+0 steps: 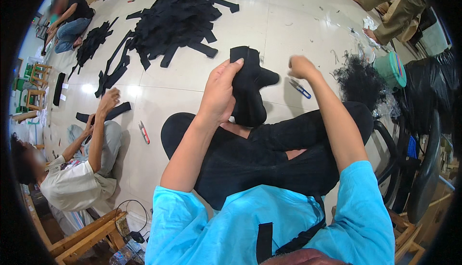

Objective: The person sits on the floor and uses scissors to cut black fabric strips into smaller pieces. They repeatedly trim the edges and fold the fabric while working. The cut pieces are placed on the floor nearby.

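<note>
My left hand (221,89) is closed on the upper left edge of a black fabric piece (249,87), thumb on top. The piece hangs above my crossed legs, and a short rounded stub sticks out from its right side. To the right of it, my right hand (302,67) is raised off the floor with its fingers curled together, slightly blurred. I cannot make out whether anything is between those fingers. Just below that hand, blue-handled thread snips (300,88) lie on the tiles, apart from it.
A large heap of black fabric pieces (175,24) covers the floor ahead, with a smaller pile (94,44) to its left. Red-handled snips (144,132) lie left of my knee. Black thread scraps (358,80) and a green bucket (389,70) are right. Co-workers sit left; another person stands far right.
</note>
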Demonstrator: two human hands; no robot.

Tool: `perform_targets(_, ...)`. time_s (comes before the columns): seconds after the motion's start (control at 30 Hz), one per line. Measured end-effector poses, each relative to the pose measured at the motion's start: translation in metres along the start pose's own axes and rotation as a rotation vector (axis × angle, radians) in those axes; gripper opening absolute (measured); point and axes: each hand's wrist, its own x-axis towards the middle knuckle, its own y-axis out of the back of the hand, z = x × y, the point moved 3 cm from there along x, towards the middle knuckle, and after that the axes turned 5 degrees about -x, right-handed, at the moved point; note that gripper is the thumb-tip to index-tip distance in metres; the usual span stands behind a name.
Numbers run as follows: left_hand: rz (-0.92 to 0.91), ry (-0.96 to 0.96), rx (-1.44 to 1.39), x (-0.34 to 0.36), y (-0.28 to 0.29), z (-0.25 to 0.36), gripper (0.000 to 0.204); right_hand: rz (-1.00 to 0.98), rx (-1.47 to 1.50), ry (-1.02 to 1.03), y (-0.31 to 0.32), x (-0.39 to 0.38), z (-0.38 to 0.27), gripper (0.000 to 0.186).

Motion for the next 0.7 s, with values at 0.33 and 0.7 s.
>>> perform_targets(0.33, 0.145, -0.03, 0.253, 0.0, 0.026, 0.006, 0.023, -0.458, 0.267, -0.297, -0.088, -0.015, 0.019, 0.032)
perform_targets(0.7, 0.235, -0.336, 0.106, 0.002, 0.047, 0.033, 0.027, 0.163, 0.596, 0.057, 0.002, -0.019, -0.093, 0.041)
